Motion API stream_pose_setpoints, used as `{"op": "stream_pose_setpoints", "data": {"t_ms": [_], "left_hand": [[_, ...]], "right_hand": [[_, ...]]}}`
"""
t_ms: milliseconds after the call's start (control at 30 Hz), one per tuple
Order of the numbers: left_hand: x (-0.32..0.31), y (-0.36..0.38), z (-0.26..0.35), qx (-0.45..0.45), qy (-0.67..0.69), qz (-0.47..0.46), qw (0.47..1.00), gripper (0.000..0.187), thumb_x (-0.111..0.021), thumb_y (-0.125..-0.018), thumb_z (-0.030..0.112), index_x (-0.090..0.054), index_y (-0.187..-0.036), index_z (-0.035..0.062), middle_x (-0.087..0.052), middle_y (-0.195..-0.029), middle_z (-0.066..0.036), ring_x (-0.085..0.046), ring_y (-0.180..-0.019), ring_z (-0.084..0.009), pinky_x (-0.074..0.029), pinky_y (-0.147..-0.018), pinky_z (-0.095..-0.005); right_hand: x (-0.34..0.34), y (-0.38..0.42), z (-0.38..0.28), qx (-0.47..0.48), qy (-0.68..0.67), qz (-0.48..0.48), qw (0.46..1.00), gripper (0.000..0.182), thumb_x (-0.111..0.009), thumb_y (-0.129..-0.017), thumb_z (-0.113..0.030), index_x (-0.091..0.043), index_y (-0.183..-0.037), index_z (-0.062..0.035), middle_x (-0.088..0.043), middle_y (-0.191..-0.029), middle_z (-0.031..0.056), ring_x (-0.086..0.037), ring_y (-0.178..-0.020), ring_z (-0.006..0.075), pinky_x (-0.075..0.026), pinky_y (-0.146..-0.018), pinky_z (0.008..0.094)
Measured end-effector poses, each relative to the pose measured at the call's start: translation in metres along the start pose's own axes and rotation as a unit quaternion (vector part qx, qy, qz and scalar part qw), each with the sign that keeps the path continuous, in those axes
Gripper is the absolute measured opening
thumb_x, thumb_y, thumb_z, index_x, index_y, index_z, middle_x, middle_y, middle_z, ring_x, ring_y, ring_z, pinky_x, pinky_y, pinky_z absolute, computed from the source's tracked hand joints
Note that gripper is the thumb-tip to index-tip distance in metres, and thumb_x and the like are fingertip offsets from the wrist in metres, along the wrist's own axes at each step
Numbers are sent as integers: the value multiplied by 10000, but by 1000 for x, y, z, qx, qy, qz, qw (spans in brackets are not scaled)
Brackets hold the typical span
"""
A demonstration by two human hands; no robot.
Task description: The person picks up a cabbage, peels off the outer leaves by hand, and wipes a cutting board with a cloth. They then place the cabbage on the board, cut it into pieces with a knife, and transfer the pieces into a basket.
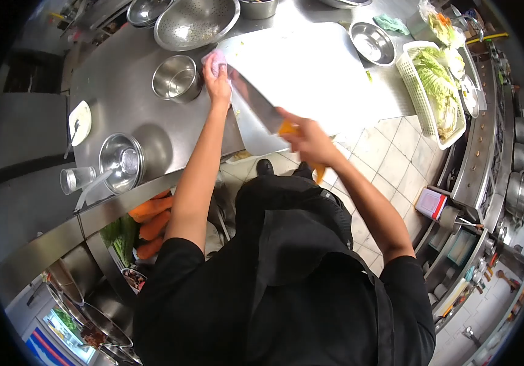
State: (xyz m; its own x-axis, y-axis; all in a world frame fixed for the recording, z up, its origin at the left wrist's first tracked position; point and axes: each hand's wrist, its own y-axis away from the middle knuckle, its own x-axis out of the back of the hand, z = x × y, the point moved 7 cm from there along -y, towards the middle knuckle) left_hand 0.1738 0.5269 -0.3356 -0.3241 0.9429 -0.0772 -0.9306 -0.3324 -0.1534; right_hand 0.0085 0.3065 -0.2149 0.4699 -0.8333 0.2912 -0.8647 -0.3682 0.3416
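My right hand (312, 141) is wrapped round the yellow-orange handle of a large knife (254, 102). Its broad blade slants up and left over the white cutting board (298, 73), the tip close to my left fingers. My left hand (217, 80) grips a pink cloth (214, 57) at the board's left edge, beside the blade's far end. Small green scraps lie on the board, whose surface is washed out by glare. Some motion blur softens my right hand.
Left of the board stand a steel pot (177, 79) and a perforated colander (196, 23). A steel bowl (372, 44) and a white basket (419, 91) of cabbage are at right. Nearer left are stacked bowls (121, 163), a clear cup (78, 180) and a white dish (80, 123).
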Motion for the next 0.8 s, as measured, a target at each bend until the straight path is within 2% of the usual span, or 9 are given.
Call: {"op": "stream_pose_setpoints", "data": {"t_ms": [67,133,233,367,500,567,600,700,800], "left_hand": [[2,-3,2,41,77,41,995,348,-500,-882,-20,-494,-1217,75,-454,-1274,-101,-456,-1153,-228,-376,-979,-325],[3,-3,3,110,131,47,984,306,-488,-898,-15,-501,-1188,83,-497,-1212,-73,-495,-1079,-196,-408,-937,-298],[5,0,6,140,197,68,968,276,-478,-914,4,-499,-1176,87,-522,-1162,-59,-512,-1016,-174,-427,-895,-283],[4,1,10,129,231,56,963,257,-475,-921,26,-512,-1167,92,-523,-1160,-60,-510,-1019,-167,-428,-890,-274],[3,1,10,127,197,30,972,255,-488,-922,53,-529,-1170,94,-519,-1165,-68,-506,-1046,-182,-413,-923,-283],[1,1,-4,172,165,-34,970,278,-450,-945,98,-482,-1218,137,-550,-1060,-69,-531,-725,-113,-474,-524,-224],[0,-2,3,75,84,-9,994,278,-520,-914,110,-549,-1189,93,-455,-1250,-109,-450,-1152,-232,-362,-986,-318],[-3,4,7,78,102,-25,991,279,-523,-914,143,-557,-1186,89,-424,-1271,-131,-415,-1192,-260,-334,-1012,-333],[4,22,16,54,-30,-48,997,318,-508,-922,175,-551,-1228,99,-366,-1353,-171,-363,-1254,-295,-287,-1049,-348]], "right_hand": [[42,11,31,-29,-64,61,996,567,-540,-864,-67,-361,-1402,-91,-531,-620,32,-495,-503,77,-436,-429,258],[83,10,66,-82,-82,205,972,553,-526,-884,-74,-352,-1408,-111,-521,-623,38,-482,-471,89,-418,-382,237],[93,-11,84,-33,-58,264,962,560,-528,-892,-83,-334,-1416,-113,-518,-626,42,-483,-470,93,-422,-385,247],[41,-24,60,-73,-16,188,979,580,-511,-893,-35,-306,-1429,-113,-526,-682,34,-482,-522,88,-446,-413,251],[-15,-46,41,57,-15,163,985,575,-519,-881,-37,-322,-1418,-95,-535,-692,51,-474,-503,100,-450,-428,265],[-35,-51,28,75,-15,138,987,581,-530,-862,-45,-331,-1407,-75,-547,-664,71,-492,-450,129,-457,-447,289],[-42,-53,24,77,-16,139,987,581,-530,-862,-45,-331,-1407,-75,-547,-664,71,-492,-450,129,-457,-447,289],[-53,-53,8,78,19,126,989,584,-532,-851,-60,-333,-1400,-55,-564,-662,105,-514,-441,157,-467,-465,310],[-58,-39,-14,70,55,96,991,583,-523,-850,-62,-323,-1397,-22,-558,-652,93,-509,-445,156,-467,-472,312]]}}
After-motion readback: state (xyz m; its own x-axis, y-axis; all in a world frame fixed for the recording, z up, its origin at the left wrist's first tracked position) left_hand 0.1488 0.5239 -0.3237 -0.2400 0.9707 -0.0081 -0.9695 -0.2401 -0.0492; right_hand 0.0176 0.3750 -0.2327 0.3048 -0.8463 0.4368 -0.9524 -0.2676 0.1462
